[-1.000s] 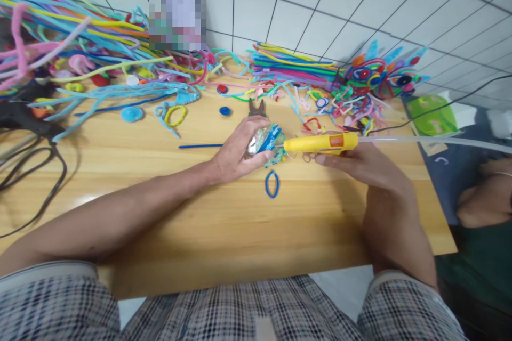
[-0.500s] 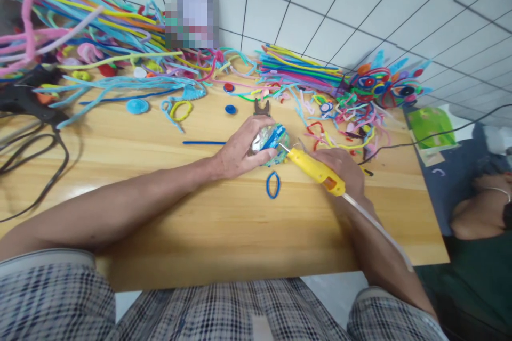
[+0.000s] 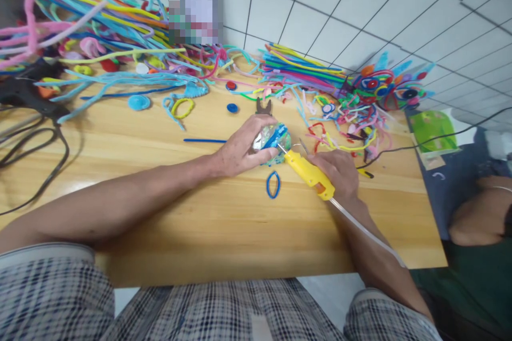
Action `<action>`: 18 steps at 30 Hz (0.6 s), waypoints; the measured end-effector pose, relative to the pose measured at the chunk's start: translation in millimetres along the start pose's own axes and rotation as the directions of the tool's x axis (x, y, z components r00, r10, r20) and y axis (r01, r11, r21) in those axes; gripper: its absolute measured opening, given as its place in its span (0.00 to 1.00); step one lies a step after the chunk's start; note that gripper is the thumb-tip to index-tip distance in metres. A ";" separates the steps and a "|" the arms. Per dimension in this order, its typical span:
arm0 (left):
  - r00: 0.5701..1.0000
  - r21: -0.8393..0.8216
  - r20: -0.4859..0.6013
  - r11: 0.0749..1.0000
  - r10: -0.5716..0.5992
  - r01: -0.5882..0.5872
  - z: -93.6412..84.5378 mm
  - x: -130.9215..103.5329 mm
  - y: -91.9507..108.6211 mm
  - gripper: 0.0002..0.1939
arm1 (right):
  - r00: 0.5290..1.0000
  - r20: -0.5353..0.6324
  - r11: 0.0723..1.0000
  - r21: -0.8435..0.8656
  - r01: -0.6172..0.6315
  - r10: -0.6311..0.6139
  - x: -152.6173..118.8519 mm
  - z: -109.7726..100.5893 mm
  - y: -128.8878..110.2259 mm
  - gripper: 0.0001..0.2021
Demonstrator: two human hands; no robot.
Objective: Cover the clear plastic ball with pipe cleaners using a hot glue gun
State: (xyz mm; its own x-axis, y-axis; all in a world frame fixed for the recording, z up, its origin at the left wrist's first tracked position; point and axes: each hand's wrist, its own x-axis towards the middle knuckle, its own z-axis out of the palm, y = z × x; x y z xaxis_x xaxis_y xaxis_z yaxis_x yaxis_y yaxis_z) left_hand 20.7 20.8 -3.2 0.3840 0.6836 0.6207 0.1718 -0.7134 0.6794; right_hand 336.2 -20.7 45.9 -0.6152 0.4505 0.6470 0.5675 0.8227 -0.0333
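Note:
My left hand (image 3: pixel 244 146) curls around a round, shiny piece (image 3: pixel 280 132) in blue, green and silver, with a blue strip across it; its exact kind I cannot make out. My right hand (image 3: pixel 340 170) grips a yellow hot glue gun (image 3: pixel 306 170), a clear glue stick (image 3: pixel 364 230) sticking out of its rear end. The gun's metal nozzle reaches the round piece beside my left thumb. Below them a blue pipe-cleaner loop (image 3: pixel 273 185) lies flat on the table. Just beyond my left hand show the jaws of pliers (image 3: pixel 264 106).
Pipe cleaners (image 3: pixel 304 72) in many colours pile along the back of the wooden table (image 3: pixel 224 224). A black glue gun (image 3: pixel 30 90) with its cord lies at left. Colourful figures (image 3: pixel 384 85) stand at back right. Another person's arm (image 3: pixel 476 213) is at the right.
My right hand and the yellow glue gun have shifted slightly left, bringing the nozzle a little further over the round piece. My left hand keeps its hold.

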 end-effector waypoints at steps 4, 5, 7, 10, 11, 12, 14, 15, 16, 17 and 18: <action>1.000 -0.002 0.007 1.000 -0.014 0.014 0.1 0.1 0.2 0.29 | 1.000 0.003 1.000 -0.030 -0.006 0.006 -0.1 2.2 -1.4 0.25; 1.000 -0.007 0.008 1.000 -0.018 0.018 0.0 0.1 0.3 0.29 | 1.000 0.005 0.999 -0.039 -0.006 0.006 0.2 2.6 -1.7 0.25; 1.000 -0.018 0.007 1.000 -0.019 0.019 0.1 0.1 0.2 0.29 | 1.000 -0.003 0.999 -0.053 0.006 -0.007 0.6 3.6 -2.0 0.25; 1.000 -0.015 0.004 1.000 -0.013 0.013 0.5 0.2 0.2 0.29 | 0.999 -0.020 0.998 -0.058 0.026 -0.027 -0.1 6.2 -1.2 0.26; 1.000 -0.010 0.001 1.000 -0.008 0.008 0.8 0.3 0.2 0.29 | 0.999 -0.024 0.999 -0.048 0.021 -0.022 -0.8 7.3 -0.7 0.26; 1.000 -0.007 -0.004 1.000 -0.001 0.001 1.0 0.4 0.2 0.28 | 1.000 -0.024 0.999 -0.040 0.013 -0.014 -1.8 8.4 0.0 0.26; 1.000 -0.007 -0.017 1.000 0.012 -0.012 1.4 0.6 0.4 0.28 | 1.000 -0.012 0.999 -0.049 0.000 0.000 -4.0 10.2 1.6 0.25; 1.000 -0.008 -0.021 1.000 0.018 -0.018 1.4 0.8 0.5 0.28 | 1.000 -0.002 0.998 -0.063 -0.011 0.011 -5.0 10.9 2.4 0.24; 1.000 -0.009 -0.022 1.000 0.020 -0.020 1.3 1.0 0.7 0.28 | 1.000 0.008 0.997 -0.073 -0.023 0.024 -5.8 11.4 3.3 0.25; 1.000 -0.009 -0.019 1.000 0.018 -0.018 1.0 1.1 0.9 0.28 | 0.999 0.015 0.997 -0.073 -0.029 0.030 -6.2 11.6 4.1 0.25; 1.000 -0.008 -0.014 1.000 0.010 -0.010 0.7 1.3 1.1 0.28 | 0.999 0.016 0.998 -0.061 -0.029 0.030 -6.2 11.6 4.9 0.25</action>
State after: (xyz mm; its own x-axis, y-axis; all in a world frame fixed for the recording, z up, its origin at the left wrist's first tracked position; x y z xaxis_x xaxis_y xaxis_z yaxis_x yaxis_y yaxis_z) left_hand 22.0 20.8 -1.9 0.3725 0.6786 0.6330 0.1610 -0.7190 0.6761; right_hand 336.5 -15.4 32.9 -0.6066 0.4800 0.6337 0.6171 0.7869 -0.0052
